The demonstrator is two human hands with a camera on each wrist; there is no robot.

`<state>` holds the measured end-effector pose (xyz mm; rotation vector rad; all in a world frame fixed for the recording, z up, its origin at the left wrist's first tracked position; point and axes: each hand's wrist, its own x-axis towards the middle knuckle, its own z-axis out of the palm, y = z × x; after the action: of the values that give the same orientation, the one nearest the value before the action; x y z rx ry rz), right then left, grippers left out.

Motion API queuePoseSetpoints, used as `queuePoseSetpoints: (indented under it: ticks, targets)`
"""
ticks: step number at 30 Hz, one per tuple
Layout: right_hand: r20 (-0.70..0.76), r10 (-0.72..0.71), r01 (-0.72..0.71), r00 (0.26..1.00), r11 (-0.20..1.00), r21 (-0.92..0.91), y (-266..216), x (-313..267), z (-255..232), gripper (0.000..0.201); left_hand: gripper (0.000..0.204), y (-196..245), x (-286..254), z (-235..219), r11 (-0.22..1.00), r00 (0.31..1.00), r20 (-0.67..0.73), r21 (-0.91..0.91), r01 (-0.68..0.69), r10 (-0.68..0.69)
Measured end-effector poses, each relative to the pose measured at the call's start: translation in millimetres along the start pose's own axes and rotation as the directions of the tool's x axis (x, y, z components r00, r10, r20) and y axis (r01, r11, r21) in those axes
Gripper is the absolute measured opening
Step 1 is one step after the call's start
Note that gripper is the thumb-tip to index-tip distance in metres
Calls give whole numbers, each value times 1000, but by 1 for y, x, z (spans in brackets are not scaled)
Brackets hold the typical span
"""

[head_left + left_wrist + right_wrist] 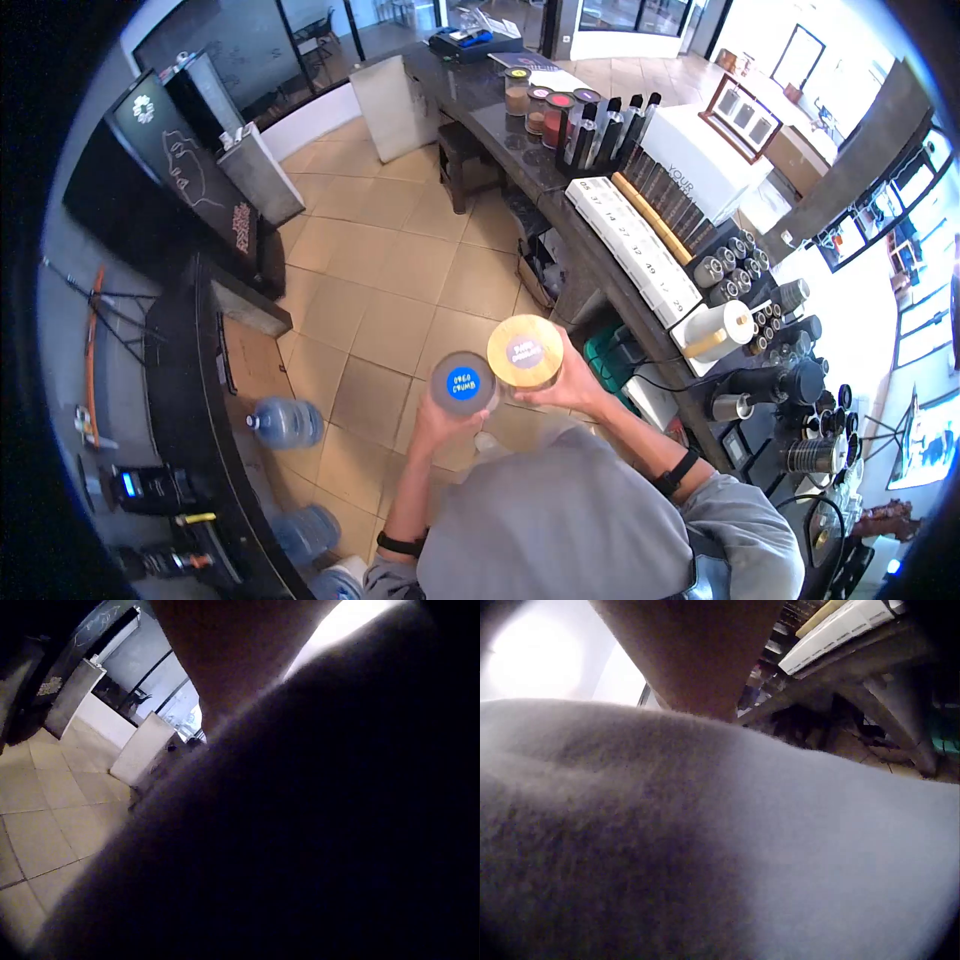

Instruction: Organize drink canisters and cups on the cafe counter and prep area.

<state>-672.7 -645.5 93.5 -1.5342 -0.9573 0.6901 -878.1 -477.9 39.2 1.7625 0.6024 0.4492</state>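
In the head view two round lidded jars are held side by side in front of the person's body, over the tiled floor. The left hand (445, 424) grips a jar with a dark lid (447, 402) and a blue label reading "OREO CRUMB". The right hand (568, 384) grips a jar with a light wooden lid (510, 345) and a pale label with upside-down lettering. Both lids face up, close beside each other; the jars' bodies are mostly hidden below them. Both wrist views show forearm and blurred cloth, with the hands' work out of sight.
A long dark counter (470, 105) runs along the right, bearing jars (557, 118), a white numbered box (632, 250) and a white pitcher (718, 330). A dark stool (462, 160) stands beside it. Water bottles (288, 423) lie at the left, by a black cabinet (180, 380).
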Motion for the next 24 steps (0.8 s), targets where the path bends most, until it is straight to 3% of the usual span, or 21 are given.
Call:
queuePoseSetpoints:
  ticks: [2,8,15,17,21,24]
  targets:
    - [-33,5,-8,999,997,-83,-1,39,3,112,88,0,47,-22,998,999,37,-45,-35,37]
    - [-61,-19,15,998,998,-68,26,150,-7,113,88,-9,164,-59,998,991,130,-54,-33,40]
    - [-91,-4,9,996,999,52,49,295,-48,109,91,-5,323,-74,999,989,142,4,-34,33]
    - [-113,18,-8,993,996,91,52,331,-59,109,94,-8,367,-85,992,989,147,129,11,-30]
    - [-180,12,0,984,998,67,39,401,-97,111,98,24,453,-87,984,979,184,173,52,-84]
    - [-253,-27,38,967,999,38,42,447,-121,112,101,40,523,-87,993,973,230,107,-47,21]
